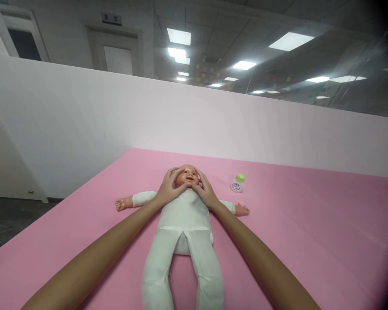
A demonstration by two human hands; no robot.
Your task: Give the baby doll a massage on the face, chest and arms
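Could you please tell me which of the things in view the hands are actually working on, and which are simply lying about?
In hand:
- doll, lying face-up on the pink mat
- left hand and right hand, cupping the doll's head

Lying about:
- small bottle with green cap, standing apart to the right of the head
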